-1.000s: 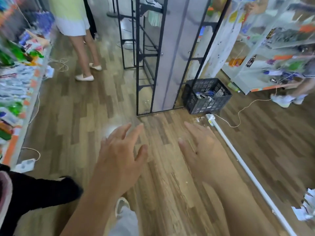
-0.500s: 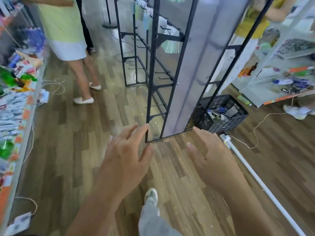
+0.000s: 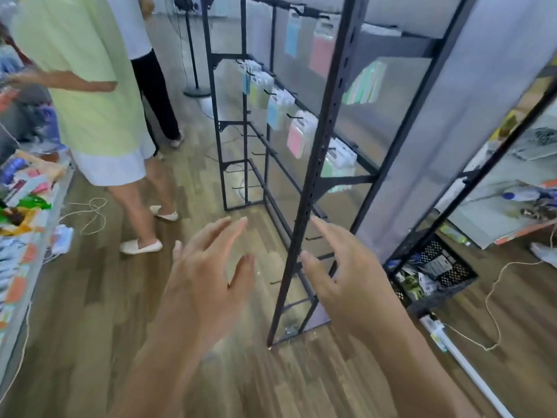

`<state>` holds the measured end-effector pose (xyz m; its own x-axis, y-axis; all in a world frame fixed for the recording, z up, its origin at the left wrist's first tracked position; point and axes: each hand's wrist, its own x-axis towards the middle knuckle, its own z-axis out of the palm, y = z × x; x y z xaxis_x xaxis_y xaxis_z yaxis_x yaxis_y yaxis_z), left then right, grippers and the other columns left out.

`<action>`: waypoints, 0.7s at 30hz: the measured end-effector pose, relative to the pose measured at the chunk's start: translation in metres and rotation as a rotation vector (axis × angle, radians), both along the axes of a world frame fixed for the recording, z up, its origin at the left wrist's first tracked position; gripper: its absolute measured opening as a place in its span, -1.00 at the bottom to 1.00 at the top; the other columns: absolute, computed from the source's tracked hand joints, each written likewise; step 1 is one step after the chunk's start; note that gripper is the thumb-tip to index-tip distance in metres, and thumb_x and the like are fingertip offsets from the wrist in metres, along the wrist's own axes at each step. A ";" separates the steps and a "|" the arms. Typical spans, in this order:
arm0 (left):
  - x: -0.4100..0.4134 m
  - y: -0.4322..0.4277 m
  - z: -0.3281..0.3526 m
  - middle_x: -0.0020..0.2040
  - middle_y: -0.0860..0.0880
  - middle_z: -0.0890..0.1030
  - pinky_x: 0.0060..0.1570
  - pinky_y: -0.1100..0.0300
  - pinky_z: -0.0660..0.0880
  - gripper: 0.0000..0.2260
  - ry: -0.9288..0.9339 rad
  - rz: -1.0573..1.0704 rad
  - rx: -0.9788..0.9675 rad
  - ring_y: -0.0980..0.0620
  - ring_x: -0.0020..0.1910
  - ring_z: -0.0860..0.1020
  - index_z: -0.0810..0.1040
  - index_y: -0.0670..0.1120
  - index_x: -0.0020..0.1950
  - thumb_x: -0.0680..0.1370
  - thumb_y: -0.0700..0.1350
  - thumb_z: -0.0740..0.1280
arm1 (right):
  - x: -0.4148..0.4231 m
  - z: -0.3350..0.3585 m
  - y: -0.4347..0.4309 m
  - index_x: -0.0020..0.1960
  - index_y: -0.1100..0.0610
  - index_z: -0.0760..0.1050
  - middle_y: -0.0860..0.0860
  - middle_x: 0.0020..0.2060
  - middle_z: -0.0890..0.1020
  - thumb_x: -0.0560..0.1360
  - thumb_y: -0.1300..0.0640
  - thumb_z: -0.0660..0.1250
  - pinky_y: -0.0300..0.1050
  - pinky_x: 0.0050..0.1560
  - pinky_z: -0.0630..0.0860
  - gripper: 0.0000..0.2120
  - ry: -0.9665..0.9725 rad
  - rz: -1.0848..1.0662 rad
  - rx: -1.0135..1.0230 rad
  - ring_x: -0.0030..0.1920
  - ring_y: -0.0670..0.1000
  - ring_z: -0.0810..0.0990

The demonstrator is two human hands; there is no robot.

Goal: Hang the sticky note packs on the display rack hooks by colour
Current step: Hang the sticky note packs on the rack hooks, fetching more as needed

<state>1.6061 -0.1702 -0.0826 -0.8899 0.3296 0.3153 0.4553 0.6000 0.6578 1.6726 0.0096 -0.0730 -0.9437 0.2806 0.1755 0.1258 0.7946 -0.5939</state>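
A black metal display rack (image 3: pixel 319 152) with hooks stands ahead of me, seen from its end. Sticky note packs hang on its middle hooks: a pink pack (image 3: pixel 297 140), a blue pack (image 3: pixel 274 114), yellow-green packs (image 3: pixel 259 90) and pale green packs (image 3: pixel 337 165). More packs show through the translucent back panel. My left hand (image 3: pixel 208 282) and my right hand (image 3: pixel 349 276) are raised in front of the rack's near post, fingers spread, holding nothing. Several lower hooks are bare.
A person in a pale green dress (image 3: pixel 87 95) stands at the left beside a shelf of goods (image 3: pixel 21 212). A black crate (image 3: pixel 434 270) with items sits on the floor at the right. Cords (image 3: pixel 494 300) and a white rail (image 3: pixel 470 369) lie on the wooden floor.
My view has risen and moved closer to the rack, so the hanging packs now show. Both hands stay spread and empty in front of me.
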 end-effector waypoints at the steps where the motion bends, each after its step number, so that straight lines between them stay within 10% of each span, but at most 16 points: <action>1: -0.022 0.002 -0.001 0.37 0.10 0.46 0.33 -0.25 0.34 -0.58 -0.014 0.000 0.017 0.07 0.38 0.38 0.44 0.08 0.42 0.56 0.07 0.20 | -0.021 0.000 0.000 0.52 -0.07 0.20 -0.32 0.29 0.30 0.61 -0.07 0.18 -0.69 0.14 -0.02 -0.50 0.005 0.006 -0.005 0.25 -0.42 0.15; 12: -0.291 0.010 0.008 0.34 0.27 0.37 0.31 0.28 0.20 -0.52 0.037 -0.255 -0.010 0.27 0.36 0.30 0.41 0.12 0.43 0.50 0.11 0.18 | -0.252 0.010 -0.001 0.49 -0.04 0.26 -0.18 0.38 0.35 0.60 -0.01 0.21 -0.40 0.35 0.15 -0.53 0.186 -0.339 -0.045 0.32 -0.31 0.24; 16: -0.370 0.039 0.015 0.39 0.20 0.39 0.29 0.34 0.18 -0.58 0.058 -0.409 -0.021 0.23 0.41 0.29 0.37 0.15 0.45 0.58 0.13 0.20 | -0.308 0.017 0.018 0.44 0.03 0.32 -0.19 0.20 0.41 0.58 0.06 0.26 -0.71 0.06 0.06 -0.56 0.239 -0.506 -0.016 0.14 -0.44 0.28; 21: -0.447 0.087 0.014 0.38 0.17 0.41 0.14 0.69 0.06 -0.60 0.031 -0.550 0.017 0.36 0.32 0.27 0.40 0.10 0.44 0.58 0.02 0.26 | -0.359 0.014 0.040 0.45 -0.02 0.32 -0.28 0.17 0.40 0.56 0.05 0.27 -0.60 0.15 0.21 -0.54 0.256 -0.641 -0.050 0.15 -0.45 0.31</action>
<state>1.1595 -0.0835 -0.0682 -0.5783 0.7377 0.3485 0.7181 0.2575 0.6465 1.3137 0.0500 -0.0593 -0.5194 0.7826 0.3432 0.4125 0.5813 -0.7014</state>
